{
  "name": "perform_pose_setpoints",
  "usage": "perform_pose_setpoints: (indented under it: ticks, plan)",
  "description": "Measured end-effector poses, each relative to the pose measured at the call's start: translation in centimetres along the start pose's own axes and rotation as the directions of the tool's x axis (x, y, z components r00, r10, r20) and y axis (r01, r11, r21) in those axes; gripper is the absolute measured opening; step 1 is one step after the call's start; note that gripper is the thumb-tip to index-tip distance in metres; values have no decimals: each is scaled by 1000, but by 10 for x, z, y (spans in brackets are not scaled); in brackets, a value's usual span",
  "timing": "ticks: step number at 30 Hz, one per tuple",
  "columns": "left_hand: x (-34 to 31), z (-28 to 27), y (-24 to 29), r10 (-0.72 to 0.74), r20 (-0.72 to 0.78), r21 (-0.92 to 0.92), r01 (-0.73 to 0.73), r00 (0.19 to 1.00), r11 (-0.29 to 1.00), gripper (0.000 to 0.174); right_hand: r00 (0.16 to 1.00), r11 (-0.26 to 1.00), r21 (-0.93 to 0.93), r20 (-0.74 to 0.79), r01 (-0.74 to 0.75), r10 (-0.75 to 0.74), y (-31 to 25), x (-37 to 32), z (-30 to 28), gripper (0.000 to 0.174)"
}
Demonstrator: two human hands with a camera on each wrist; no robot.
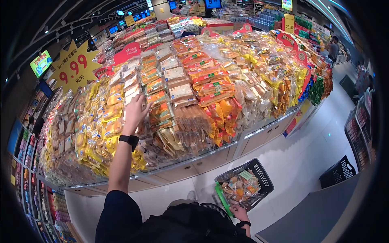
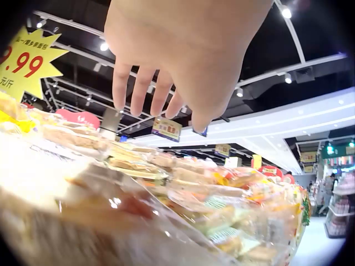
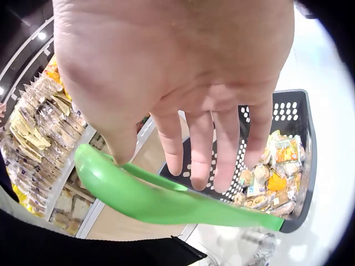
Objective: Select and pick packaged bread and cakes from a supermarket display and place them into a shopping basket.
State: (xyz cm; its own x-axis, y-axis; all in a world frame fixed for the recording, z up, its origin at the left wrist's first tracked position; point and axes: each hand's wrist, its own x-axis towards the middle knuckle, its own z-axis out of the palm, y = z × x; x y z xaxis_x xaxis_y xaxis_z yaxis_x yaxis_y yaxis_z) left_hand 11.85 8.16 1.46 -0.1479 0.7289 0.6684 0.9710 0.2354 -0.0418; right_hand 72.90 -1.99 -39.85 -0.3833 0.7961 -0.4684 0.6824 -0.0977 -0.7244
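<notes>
My left hand [image 1: 137, 109] is stretched out over the heaped display, above packs in clear and orange wrappers [image 1: 159, 109]. In the left wrist view, its fingers [image 2: 161, 91] extend loosely over clear-wrapped packs [image 2: 216, 205] and hold nothing. Low in the head view, my right hand [image 1: 239, 213] is at the green handle [image 1: 222, 199] of a black shopping basket [image 1: 265, 178]. The right wrist view shows its fingers [image 3: 201, 149] fairly straight, with thumb and fingertips right at the handle. Several wrapped food packs [image 1: 242, 187] lie inside the basket.
A yellow star-shaped price sign [image 1: 75, 67] stands at the left of the display. Red signs [image 1: 128, 52] rise among the packs. The display's front edge [image 1: 243, 137] curves above the pale floor [image 1: 312, 141]. Another black basket [image 1: 338, 172] stands at right.
</notes>
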Motion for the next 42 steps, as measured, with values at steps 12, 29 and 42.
perform_pose_setpoints:
  ticks: [12, 29, 42]
  plan:
    - [-147, 73, 218, 568, 341, -777, -116, 749, 619, 30, 1000, 976, 217, 11, -2, 0, -35, 13, 43, 41]
    - [-347, 169, 220, 885, 424, -862, -212, 194, 460, 65, 933, 981, 81, -304, -175, 191, -95, -4, 132, 44]
    - [-373, 192, 223, 929, 323, -899, -248, 181, 361, 34, 959, 987, 27, -231, -159, 161, -105, -7, 140, 39]
